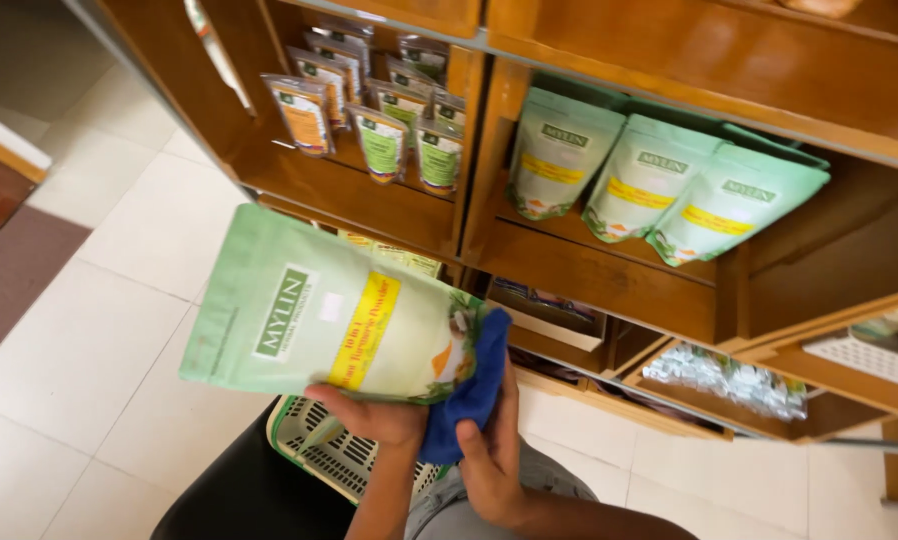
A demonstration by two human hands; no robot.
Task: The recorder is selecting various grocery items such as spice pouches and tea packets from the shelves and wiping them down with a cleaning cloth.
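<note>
Wiping looks like the step in hand: pale green pouch (314, 320) held lying sideways at centre-left of frame, bottom edge toward the hands. Left hand (374, 415) clamped on the pouch's lower edge, fingers underneath. Right hand (491, 455) closed on a blue cloth (474, 390), pressing it against the pouch's bottom end.

Judgement: cleaning is mid-way at most; only the bottom end is under the cloth. Next move calls for a firm left-hand grip while the cloth sweeps across the face; the pouch is floppy, so it needs support from below.

Wooden shelf (589, 270) fills the upper right of frame. Three matching green pouches (649, 175) stand leaning in its right bay, smaller packets (379, 110) in the left bay. Slotted basket (339, 450) sits below the hands, bottom centre. White tiled floor (99, 340) at left, dark mat (14, 270) at far left.
</note>
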